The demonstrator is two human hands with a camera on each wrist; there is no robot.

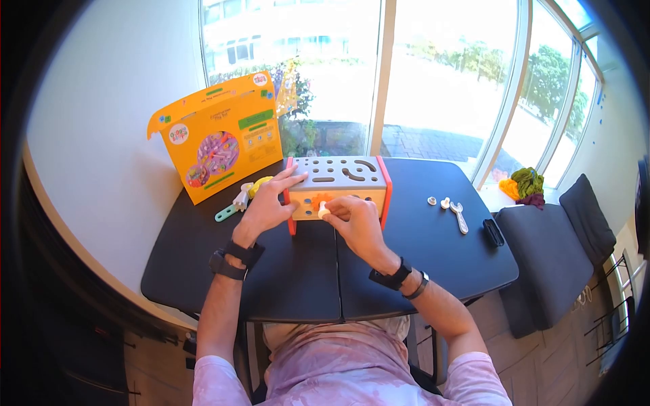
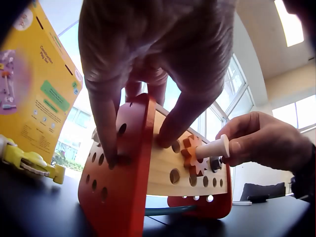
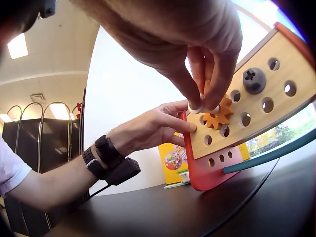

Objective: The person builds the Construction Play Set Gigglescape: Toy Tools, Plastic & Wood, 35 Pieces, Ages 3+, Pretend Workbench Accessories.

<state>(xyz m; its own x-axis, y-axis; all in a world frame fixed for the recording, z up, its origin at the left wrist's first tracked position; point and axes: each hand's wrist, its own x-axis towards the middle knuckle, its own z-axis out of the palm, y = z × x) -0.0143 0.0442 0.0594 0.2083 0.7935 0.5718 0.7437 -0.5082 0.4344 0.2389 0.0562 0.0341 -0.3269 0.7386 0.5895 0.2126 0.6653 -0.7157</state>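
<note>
Your right hand [image 1: 359, 227] is closed to a narrow pinch on the head of a white peg [image 2: 212, 149], whose shank runs to the middle of the orange gear [image 3: 219, 119]. That gear lies against the wooden front of the toy box [image 2: 160, 180], towards its left end. Your left hand [image 1: 269, 205] rests at that end, fingers spread, touching the red side panel [image 2: 132, 168] and the front.

You can't tell how deep the peg sits. If it goes in at a slant, it could bind in the hole; if the pinch slips off that small head, peg and gear could drop onto the bench [image 1: 406, 271]. A hard push with too little bracing could also slide the box towards the far edge, close behind it.

Beyond the gear, a grey screw [image 3: 255, 81] sits in the same front. Near the far left corner stands a yellow carton [image 1: 203, 139], with a yellow toy piece [image 1: 260, 185] and a teal strip [image 1: 225, 214] beside it. Towards the right edge lie a white wrench [image 1: 460, 219] and a black case [image 1: 493, 233]. Past that edge is a grey couch [image 1: 545, 247].
</note>
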